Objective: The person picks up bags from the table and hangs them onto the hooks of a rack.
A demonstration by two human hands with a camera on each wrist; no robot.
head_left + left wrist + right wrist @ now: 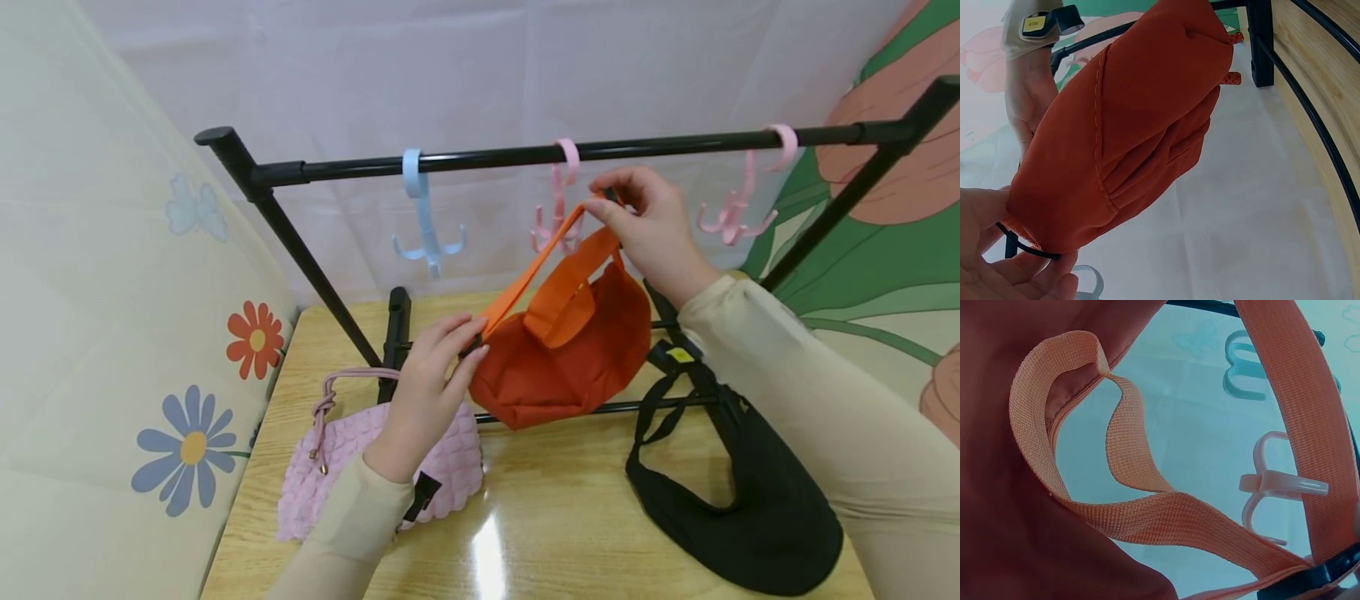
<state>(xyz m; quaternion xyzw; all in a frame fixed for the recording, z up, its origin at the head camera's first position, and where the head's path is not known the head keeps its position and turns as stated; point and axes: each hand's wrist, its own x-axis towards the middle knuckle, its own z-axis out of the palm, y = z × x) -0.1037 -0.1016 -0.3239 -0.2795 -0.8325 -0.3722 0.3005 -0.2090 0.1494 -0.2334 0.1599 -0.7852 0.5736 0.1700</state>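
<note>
An orange-red bag [555, 375] with a bright orange strap [528, 279] hangs between both hands, in front of the rack's top bar. My left hand [427, 392] pinches the strap's lower left end, by a black fitting at the bag's corner. Higher up, my right hand [652, 233] pinches the strap beside a black buckle [1310, 581]. Just behind that hand, a pink hook [557, 204] hangs from the bar. The left wrist view shows the bag's stitched, gathered fabric [1141, 112]. A loop of webbing [1129, 437] droops twisted in the right wrist view.
The black rack [487, 158] also carries a blue hook [425, 221] at left and another pink hook [731, 218] at right. On the wooden table [555, 517] lie a pink puffy bag [459, 467] and a black shoulder bag [780, 525]. Flower-printed cloth surrounds it.
</note>
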